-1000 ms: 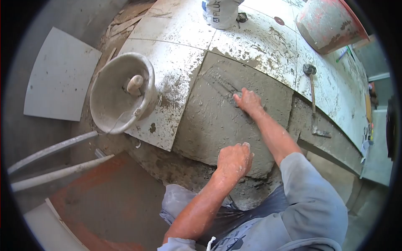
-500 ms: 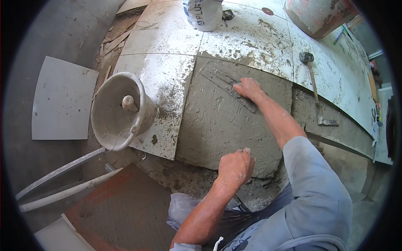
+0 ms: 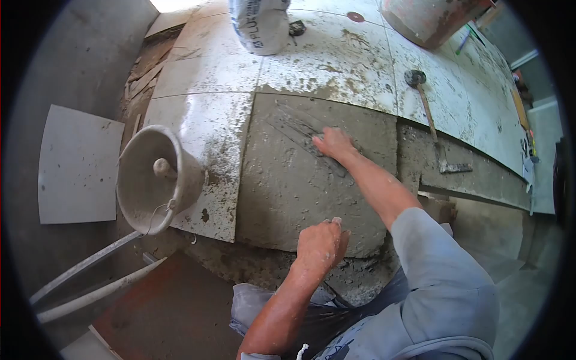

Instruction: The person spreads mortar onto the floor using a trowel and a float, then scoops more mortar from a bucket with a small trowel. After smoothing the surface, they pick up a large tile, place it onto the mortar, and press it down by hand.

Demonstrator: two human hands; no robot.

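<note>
My right hand (image 3: 336,144) grips a flat, mortar-smeared trowel (image 3: 300,129) that lies on a bed of wet grey mortar (image 3: 306,192), near its far edge. The blade slants from upper left to lower right, and its handle is mostly covered by my fingers. Closed into a loose fist, my left hand (image 3: 321,243) hovers over the near part of the mortar. Nothing shows in it, though its palm is turned away. Dirty white floor tiles (image 3: 207,114) border the mortar on the left and far sides.
A bucket (image 3: 189,174) with a round-ended object (image 3: 163,168) inside stands at left, beside a loose tile (image 3: 81,165). A mallet (image 3: 425,102) lies on tiles at right. A printed bag (image 3: 261,27) and a large bucket (image 3: 429,21) stand at the back. A reddish board (image 3: 174,306) lies lower left.
The camera view has shifted, so the far items appear lower and most things further left. The trowel, still in my right hand, stays near the mortar's far edge. My left hand remains closed.
</note>
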